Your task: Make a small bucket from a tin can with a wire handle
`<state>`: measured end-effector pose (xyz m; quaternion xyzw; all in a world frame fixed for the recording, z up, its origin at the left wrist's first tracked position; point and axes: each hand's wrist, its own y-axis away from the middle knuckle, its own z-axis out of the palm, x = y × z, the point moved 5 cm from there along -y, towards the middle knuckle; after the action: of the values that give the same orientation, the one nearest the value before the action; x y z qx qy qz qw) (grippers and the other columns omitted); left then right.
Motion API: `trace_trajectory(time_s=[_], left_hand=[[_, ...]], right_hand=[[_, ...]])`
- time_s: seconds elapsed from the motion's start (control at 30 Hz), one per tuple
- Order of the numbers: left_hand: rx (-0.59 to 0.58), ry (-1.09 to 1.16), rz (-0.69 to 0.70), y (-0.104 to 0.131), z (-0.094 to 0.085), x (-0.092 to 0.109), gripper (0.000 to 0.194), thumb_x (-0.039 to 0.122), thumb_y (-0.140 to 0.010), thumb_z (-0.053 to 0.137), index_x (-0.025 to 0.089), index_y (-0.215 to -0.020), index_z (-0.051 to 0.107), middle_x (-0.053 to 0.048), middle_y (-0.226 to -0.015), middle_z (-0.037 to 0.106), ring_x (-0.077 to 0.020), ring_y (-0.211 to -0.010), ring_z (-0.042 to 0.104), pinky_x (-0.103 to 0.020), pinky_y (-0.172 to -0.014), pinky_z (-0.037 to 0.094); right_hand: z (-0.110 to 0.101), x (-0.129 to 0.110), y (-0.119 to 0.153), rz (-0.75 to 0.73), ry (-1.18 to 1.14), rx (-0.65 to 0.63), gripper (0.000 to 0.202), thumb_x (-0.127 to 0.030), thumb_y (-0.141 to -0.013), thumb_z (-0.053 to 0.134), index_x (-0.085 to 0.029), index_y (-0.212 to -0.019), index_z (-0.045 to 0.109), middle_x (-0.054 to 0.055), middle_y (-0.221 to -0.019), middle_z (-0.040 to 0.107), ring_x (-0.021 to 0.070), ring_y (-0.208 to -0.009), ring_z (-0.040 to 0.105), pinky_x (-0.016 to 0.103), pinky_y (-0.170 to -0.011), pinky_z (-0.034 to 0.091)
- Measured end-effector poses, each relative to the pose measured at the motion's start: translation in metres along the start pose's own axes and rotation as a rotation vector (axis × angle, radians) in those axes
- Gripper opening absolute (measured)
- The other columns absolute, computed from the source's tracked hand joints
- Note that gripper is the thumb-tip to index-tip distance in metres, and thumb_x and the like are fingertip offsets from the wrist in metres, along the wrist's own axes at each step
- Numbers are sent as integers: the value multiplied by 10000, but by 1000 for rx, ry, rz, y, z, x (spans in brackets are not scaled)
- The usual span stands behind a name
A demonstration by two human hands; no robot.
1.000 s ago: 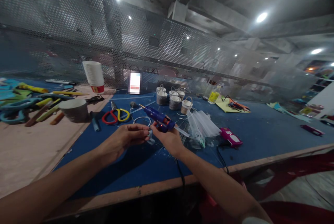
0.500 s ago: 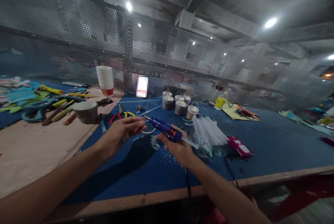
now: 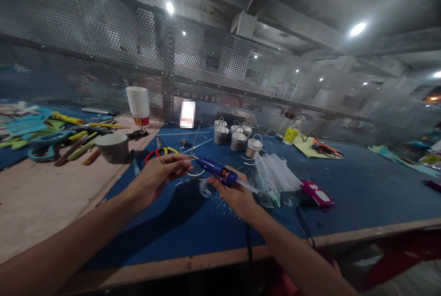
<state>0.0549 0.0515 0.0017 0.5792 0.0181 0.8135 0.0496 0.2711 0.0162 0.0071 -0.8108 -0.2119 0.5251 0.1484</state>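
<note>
My right hand (image 3: 237, 195) is wrapped round a blue glue gun (image 3: 214, 168), whose nozzle points left. From its rear end sticks out a translucent glue stick (image 3: 247, 185). My left hand (image 3: 165, 172) is closed in a pinch right beside the nozzle; whatever lies between its fingertips is too small to make out. Below and behind the fingers, a white ring (image 3: 197, 174) rests on the blue tabletop. Scissors with red and yellow handles (image 3: 151, 154) lie just beyond my left hand.
Several small bucket-like cups with handles (image 3: 238, 141) stand at the back. A bag of glue sticks (image 3: 279, 172) and a magenta box (image 3: 317, 194) lie to the right. At left are a grey bowl (image 3: 113, 149), stacked paper cups (image 3: 138, 103) and blue-handled scissors (image 3: 43, 153).
The glue gun has tilted slightly in my right hand, and the tail of the glue stick sits a little further left. My left hand has stayed in its pinch at the nozzle.
</note>
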Motion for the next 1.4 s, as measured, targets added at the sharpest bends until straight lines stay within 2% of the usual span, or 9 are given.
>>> trace_trajectory(time_s=[0.33,0.63,0.9,1.4], left_hand=[[1,-15,2,3,2,2,116,116,-726,850,146,-823,795,-76,-851,803,-148,-756,753,-196,-764,602],[-7,6,-1,0,0,-2,108,106,-727,846,157,-810,800,-61,-833,795,-138,-754,747,-191,-779,598],[-14,-10,-7,4,2,1,103,109,-741,840,156,-821,797,-58,-834,790,-137,-764,747,-177,-754,593],[-19,4,-11,0,0,-2,139,154,-707,873,158,-823,796,-32,-821,790,-121,-758,742,-179,-780,585]], right_hand=[[0,2,0,38,4,-5,321,-462,-865,729,-218,-743,560,-21,-602,511,151,-546,499,294,-528,400],[1,9,-1,26,-7,15,354,-528,-860,717,-219,-750,582,-18,-603,515,159,-581,522,281,-539,424],[1,13,0,37,25,22,309,-479,-856,733,-218,-776,588,-17,-640,538,147,-572,510,269,-520,411],[0,7,0,64,49,23,316,-476,-870,704,-201,-772,584,-37,-617,520,127,-558,504,245,-521,411]])
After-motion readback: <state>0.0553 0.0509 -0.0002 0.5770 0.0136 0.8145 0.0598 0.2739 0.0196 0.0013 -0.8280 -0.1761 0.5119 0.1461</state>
